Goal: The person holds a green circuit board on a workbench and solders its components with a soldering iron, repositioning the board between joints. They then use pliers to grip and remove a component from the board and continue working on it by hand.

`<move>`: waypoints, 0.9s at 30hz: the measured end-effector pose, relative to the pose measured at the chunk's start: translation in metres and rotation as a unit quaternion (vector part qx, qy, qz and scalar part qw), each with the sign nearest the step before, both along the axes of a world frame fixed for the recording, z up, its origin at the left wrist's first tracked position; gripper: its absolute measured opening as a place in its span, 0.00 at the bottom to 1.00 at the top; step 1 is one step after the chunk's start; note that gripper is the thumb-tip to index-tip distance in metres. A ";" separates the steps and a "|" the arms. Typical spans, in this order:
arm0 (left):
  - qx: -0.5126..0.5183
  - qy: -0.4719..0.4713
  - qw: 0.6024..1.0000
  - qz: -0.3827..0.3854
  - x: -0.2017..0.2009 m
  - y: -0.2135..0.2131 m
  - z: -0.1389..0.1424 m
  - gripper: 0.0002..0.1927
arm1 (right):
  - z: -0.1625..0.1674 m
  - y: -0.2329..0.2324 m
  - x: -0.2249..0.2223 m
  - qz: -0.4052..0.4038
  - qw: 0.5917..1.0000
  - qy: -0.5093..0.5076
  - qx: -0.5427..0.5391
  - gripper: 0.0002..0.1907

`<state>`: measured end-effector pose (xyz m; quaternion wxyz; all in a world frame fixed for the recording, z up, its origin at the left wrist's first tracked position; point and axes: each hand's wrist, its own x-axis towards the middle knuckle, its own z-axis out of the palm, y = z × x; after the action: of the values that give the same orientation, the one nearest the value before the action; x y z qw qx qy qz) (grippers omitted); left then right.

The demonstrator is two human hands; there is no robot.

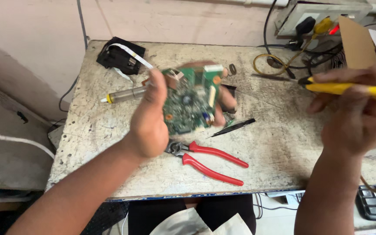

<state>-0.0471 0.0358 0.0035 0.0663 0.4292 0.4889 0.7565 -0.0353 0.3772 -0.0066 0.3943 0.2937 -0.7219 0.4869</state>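
Forearms enter from the near edge of the desk [109, 174], both raised above it. Left hand [151, 124] grips a green circuit board [188, 102] by its edges, thumb on the near side, fingertips [228, 101] wrapped round the far side; board is tilted toward the camera and blurred, held above the desk's middle. Right hand [357, 115] is clenched round a yellow-handled tool [349, 89], black tip pointing left, well apart from the board. Judgement: steady the board before bringing the tip in; rest the left wrist on the desk to kill the shake. Red-handled pliers [209, 163] lie near the front edge, just below the board. Black tweezers [233, 127] lie beside them. A metal syringe-like tool [125, 94] lies toward the far left corner.
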 end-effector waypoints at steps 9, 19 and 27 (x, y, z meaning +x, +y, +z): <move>0.011 -0.033 0.999 0.020 0.016 -0.018 0.025 0.46 | 0.034 0.017 -0.032 -0.010 0.992 -0.090 -0.089 0.13; 0.030 -0.025 0.999 -0.030 0.017 -0.021 0.014 0.46 | 0.037 -0.043 -0.078 0.090 0.973 -0.165 -0.137 0.12; 0.029 -0.045 0.996 -0.069 0.021 -0.021 0.010 0.45 | 0.016 -0.073 -0.083 0.127 0.961 -0.221 -0.110 0.14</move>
<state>-0.0257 0.0145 0.0132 0.1278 0.4290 0.4326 0.7826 -0.1181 0.3046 0.0098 0.1897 0.2226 -0.6900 0.6621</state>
